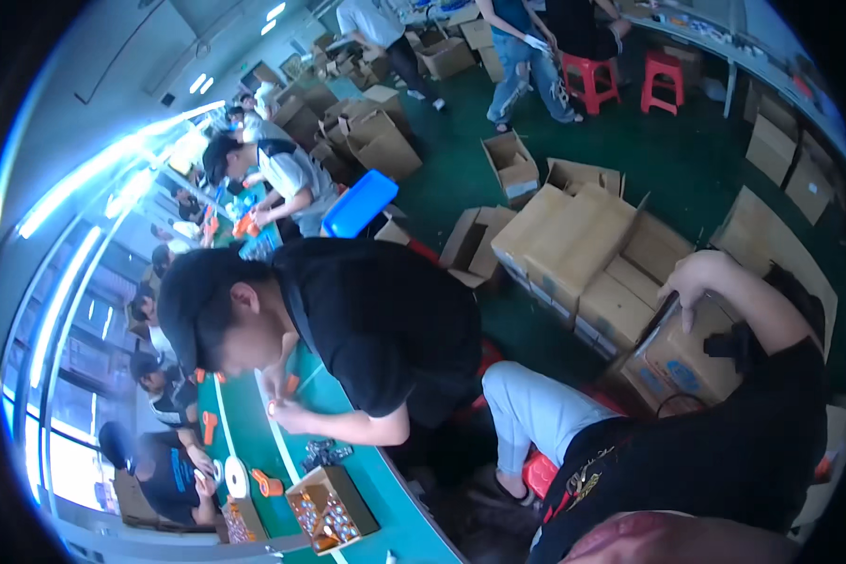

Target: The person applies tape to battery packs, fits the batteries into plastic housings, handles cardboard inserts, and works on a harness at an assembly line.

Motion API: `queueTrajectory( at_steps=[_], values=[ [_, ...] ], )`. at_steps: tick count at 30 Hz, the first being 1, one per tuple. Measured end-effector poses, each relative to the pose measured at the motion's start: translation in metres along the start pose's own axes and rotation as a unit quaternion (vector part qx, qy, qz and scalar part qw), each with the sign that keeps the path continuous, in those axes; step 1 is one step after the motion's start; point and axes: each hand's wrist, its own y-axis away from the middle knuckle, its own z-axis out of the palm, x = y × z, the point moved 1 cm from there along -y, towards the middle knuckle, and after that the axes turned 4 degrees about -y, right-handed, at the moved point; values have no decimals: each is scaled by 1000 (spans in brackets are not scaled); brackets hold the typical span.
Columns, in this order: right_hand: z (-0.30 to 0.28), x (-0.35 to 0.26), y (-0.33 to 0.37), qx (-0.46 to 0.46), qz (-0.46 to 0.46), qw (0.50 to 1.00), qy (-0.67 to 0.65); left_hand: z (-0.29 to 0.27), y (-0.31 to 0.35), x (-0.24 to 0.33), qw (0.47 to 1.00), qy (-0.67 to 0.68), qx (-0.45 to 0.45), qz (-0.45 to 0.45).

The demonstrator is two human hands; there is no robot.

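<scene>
My right hand [697, 282] is bent down over a brown cardboard box [677, 352] beside me, its fingers curled onto the box's upper edge. The box stands tilted, with blue and red print on its side. My right arm reaches across from the black shirt at the lower right. My left hand does not show. Close to the box is a larger closed cardboard carton [564, 240], and next to that an open carton [620, 296]. A thin dark loop [681, 404] lies against the box near my shirt.
Left of me, a person in a black cap [376, 329] bends over a green worktable [254, 423], hands at a small orange part. A box of small orange pieces [329, 508], orange gun-shaped parts [268, 482] and a white roll [238, 477] lie there. Red stools [663, 83] stand behind.
</scene>
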Motion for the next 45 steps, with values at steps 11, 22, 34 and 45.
queueTrajectory(
  at_steps=[11,22,34,45],
  values=[
    [38,23,61,333,-179,914,-149,-96,126,269,805,321,-93,490],
    [173,100,209,481,163,784,-356,-47,434,429,162,229,-369,886],
    [305,142,110,765,-93,213,-601,-15,500,444,66,286,-332,896],
    [273,153,102,755,-11,399,-521,-23,542,533,130,355,-319,869]
  ],
)
